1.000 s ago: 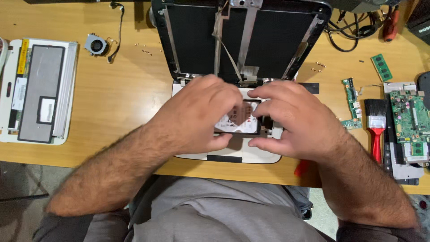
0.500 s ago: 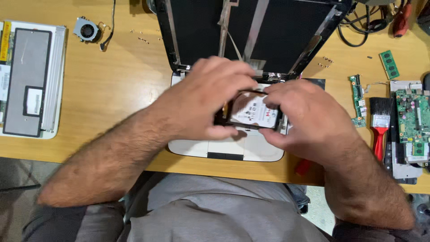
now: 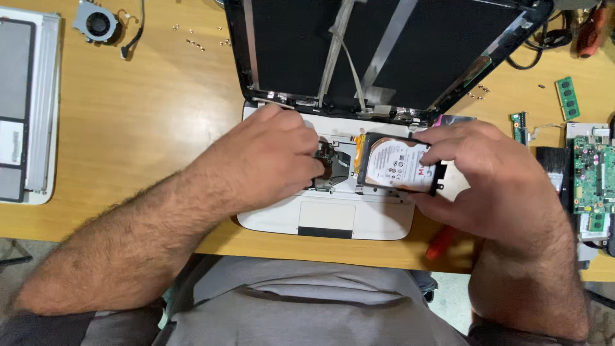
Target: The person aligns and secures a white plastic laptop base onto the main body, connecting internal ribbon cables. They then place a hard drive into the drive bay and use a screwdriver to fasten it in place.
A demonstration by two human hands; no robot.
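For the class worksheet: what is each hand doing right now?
Left hand: fingers curled, resting on the laptop base.
Right hand: closed on the hard drive.

My left hand (image 3: 275, 157) and right hand (image 3: 496, 182) are bare, forearms hairy and without sleeves; I wear a grey shirt (image 3: 301, 307).

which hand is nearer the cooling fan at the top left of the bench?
Left. The left hand rests on the white laptop base, right of and below the cooling fan. The right hand is farther right, holding the hard drive.
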